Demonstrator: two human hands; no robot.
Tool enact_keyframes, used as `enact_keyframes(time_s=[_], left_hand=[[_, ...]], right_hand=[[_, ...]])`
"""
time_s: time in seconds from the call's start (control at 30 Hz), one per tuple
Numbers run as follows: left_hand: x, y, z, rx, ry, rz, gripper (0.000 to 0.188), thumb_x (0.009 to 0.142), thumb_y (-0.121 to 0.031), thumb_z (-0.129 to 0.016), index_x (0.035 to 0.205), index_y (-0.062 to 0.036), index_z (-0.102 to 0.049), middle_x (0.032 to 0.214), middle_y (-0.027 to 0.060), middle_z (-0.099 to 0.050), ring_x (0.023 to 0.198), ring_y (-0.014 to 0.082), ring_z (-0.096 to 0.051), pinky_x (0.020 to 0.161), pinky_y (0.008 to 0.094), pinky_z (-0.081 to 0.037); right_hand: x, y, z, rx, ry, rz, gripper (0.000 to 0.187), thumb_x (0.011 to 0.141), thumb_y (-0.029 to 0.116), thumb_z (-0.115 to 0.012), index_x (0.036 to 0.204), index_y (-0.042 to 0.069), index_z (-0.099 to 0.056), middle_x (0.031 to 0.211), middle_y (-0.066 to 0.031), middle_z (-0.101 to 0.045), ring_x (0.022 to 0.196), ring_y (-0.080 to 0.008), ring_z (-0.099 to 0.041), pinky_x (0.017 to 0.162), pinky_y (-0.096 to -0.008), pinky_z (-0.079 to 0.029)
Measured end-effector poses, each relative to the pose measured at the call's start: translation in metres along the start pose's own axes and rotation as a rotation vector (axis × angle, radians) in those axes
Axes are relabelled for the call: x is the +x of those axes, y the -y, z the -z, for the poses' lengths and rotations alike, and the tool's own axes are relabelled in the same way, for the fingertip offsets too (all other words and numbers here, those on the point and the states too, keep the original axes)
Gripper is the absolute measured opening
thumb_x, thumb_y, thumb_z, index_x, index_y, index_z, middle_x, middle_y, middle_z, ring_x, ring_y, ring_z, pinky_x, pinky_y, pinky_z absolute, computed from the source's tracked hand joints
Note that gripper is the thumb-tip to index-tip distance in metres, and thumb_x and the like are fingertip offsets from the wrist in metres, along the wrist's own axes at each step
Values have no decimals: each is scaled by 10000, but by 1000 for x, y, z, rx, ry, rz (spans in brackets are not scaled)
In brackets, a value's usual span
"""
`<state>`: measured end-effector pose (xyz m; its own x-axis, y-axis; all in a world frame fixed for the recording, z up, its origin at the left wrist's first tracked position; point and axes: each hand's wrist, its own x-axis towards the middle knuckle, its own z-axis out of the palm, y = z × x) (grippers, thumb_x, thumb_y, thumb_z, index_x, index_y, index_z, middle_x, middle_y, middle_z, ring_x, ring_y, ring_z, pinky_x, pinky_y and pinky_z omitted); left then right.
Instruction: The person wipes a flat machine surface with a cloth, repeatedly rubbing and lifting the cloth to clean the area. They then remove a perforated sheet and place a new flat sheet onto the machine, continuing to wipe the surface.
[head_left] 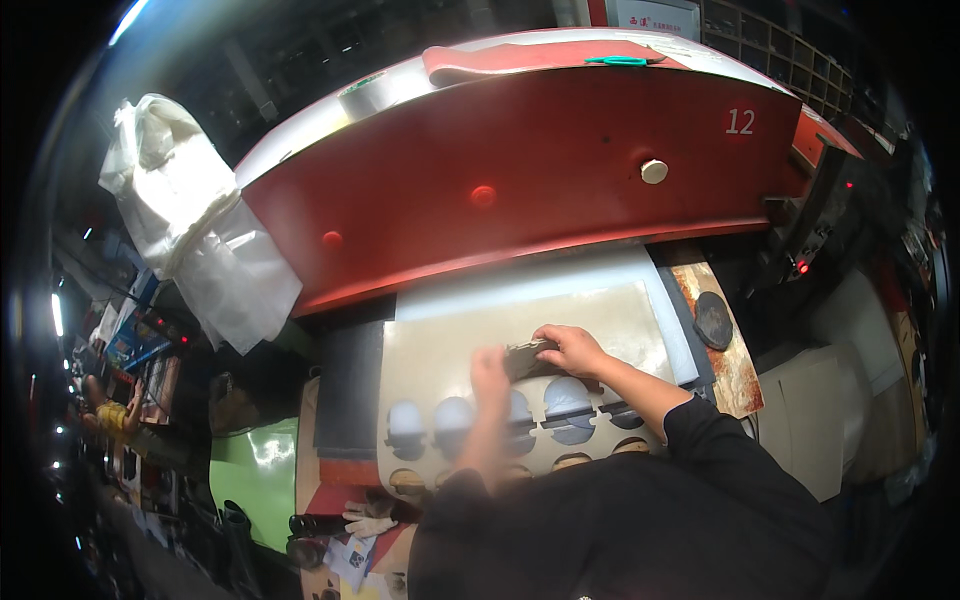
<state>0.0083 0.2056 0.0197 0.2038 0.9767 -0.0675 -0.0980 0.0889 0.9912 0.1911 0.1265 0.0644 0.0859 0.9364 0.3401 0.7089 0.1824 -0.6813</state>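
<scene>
My right hand point(570, 352) pinches a dark, flat piece with a thin pale edge point(526, 358) between thumb and fingers; its exact kind does not show. My left hand point(490, 382), smeared by motion, is at the left end of that piece, and its fingers cannot be read. Under both hands lies a beige sheet point(440, 350) with rows of rounded cut-outs along its near part. Pale blue and dark surfaces show through the openings. The sheet's nearest edge is hidden by my body.
A wide red machine beam point(560, 150) spans beyond the sheet, with a cream knob point(654, 172). White plastic bag point(180, 200) hangs at left. A dark oval pad point(713, 320) lies on the right-hand board. Work gloves point(368, 518) lie lower left; teal-handled snips point(618, 61) are atop the beam.
</scene>
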Motion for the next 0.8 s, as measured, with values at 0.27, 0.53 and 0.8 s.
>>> enact_keyframes(time_s=[0.27, 0.53, 0.8], left_hand=[[-35, -63, 4, 517, 143, -773, 242, 757, -51, -740, 952, -40, -595, 885, 91, -620, 806, 259, -618, 700, 342, -495], [-50, -66, -12, 583, -111, -864, 267, 727, -61, -763, 944, -40, -611, 863, 143, -620, 780, 334, -608, 697, 387, -496], [-62, -61, -15, 639, -130, -950, 228, 721, -87, -734, 927, -62, -640, 850, 132, -630, 800, 365, -601, 718, 451, -479]], right_hand=[[-7, 24, 28, 155, -55, -28, 241, 779, 106, -690, 1013, 72, -644, 904, -120, -668, 810, -279, -647, 737, -354, -512], [-15, 48, 26, 40, -182, -2, 295, 776, 200, -717, 1012, 43, -635, 907, -142, -661, 833, -314, -646, 741, -381, -514], [-16, 51, 14, 37, -202, -102, 269, 788, 166, -669, 1019, 31, -642, 943, -164, -664, 861, -346, -638, 756, -397, -515]])
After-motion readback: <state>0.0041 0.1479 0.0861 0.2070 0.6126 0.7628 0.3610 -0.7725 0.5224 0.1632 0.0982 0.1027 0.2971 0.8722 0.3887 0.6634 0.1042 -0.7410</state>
